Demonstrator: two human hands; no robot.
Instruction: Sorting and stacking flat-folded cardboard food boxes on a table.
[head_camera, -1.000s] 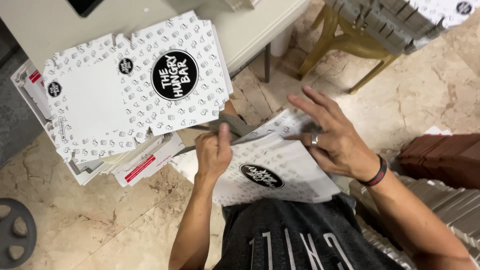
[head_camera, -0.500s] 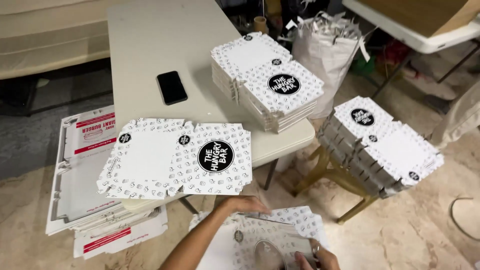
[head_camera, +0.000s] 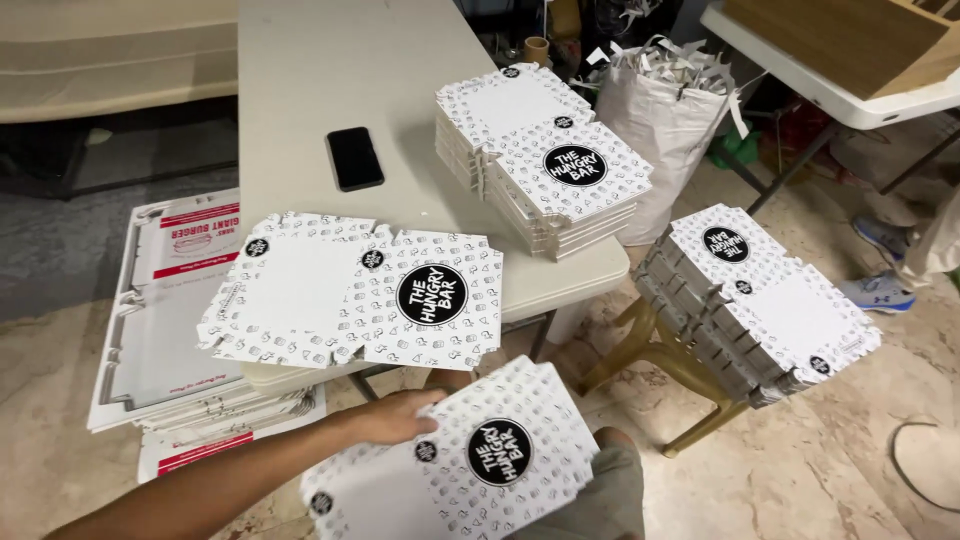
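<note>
Marble floor tiles ran under a long beige folding table (head_camera: 330, 60), and everything else sat around that table. A second earlier the person had been bent over the lap, both hands pressing a printed carton blank with the view tight on it; by this moment the head had lifted, the room had opened out, and only the left hand (head_camera: 392, 415) showed, so the pressing looked finished for that piece.

From the head camera, the flat carton blank (head_camera: 470, 465) lay on the lap just below the table's near edge. Its long axis ran diagonally, from lower left up toward the table's right corner, its round black badge uppermost. The left hand lay flat with fingers loosely spread on the blank's upper left edge. The right hand was out of frame.

A black phone (head_camera: 354, 157) lay on the tabletop, a stack of folded blanks (head_camera: 545, 160) at its right end, and one opened blank (head_camera: 350, 290) overhung its near edge.
</note>
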